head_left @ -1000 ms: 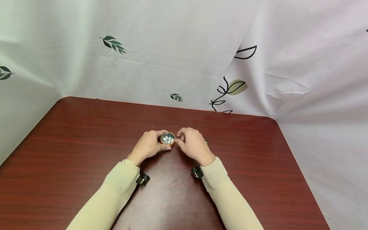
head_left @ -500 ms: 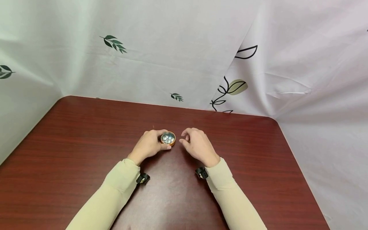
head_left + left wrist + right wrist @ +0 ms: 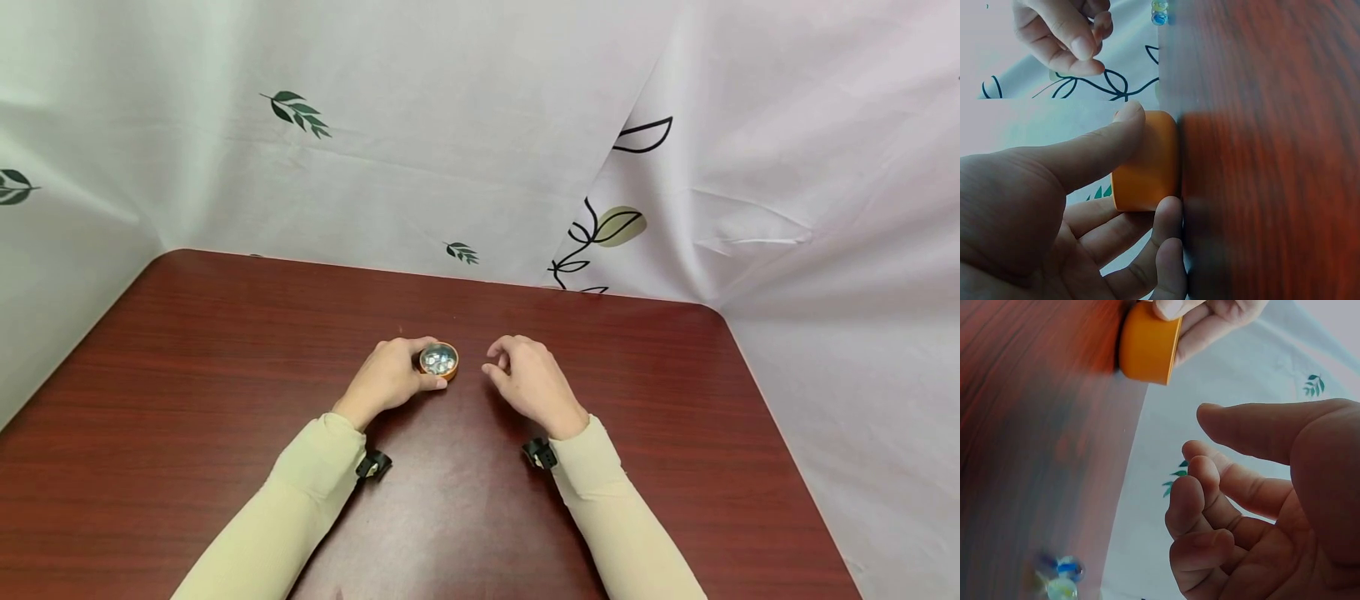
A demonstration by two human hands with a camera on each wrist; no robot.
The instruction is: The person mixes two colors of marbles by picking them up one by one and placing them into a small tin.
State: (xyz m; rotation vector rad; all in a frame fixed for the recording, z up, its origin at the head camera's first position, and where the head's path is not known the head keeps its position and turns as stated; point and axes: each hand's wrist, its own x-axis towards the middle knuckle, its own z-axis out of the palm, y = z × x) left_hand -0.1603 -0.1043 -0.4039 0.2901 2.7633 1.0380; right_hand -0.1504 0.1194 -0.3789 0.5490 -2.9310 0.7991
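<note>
My left hand point(image 3: 384, 377) grips a small orange cup point(image 3: 1150, 169) between thumb and fingers; the cup stands upright on the table. In the head view, shiny clear round pieces that look like glass marbles point(image 3: 438, 360) show inside the cup. Right of the cup is my right hand point(image 3: 534, 382), its fingers loosely bent and nothing between them. Two loose glass marbles, one blue point(image 3: 1070, 569) and one yellowish green point(image 3: 1062, 589), lie on the table in the right wrist view. They are not visible in the head view.
The dark red wooden table point(image 3: 225, 417) has rounded far corners. White cloth point(image 3: 450, 150) with printed leaves hangs behind it and along both sides. A small black wrist device point(image 3: 540, 452) sits on the right cuff, another point(image 3: 372, 465) on the left.
My right hand has drawn away from the cup toward the right, widening the gap. The left hand and the cup have stayed in place. The small thing beside the right hand is now hidden.
</note>
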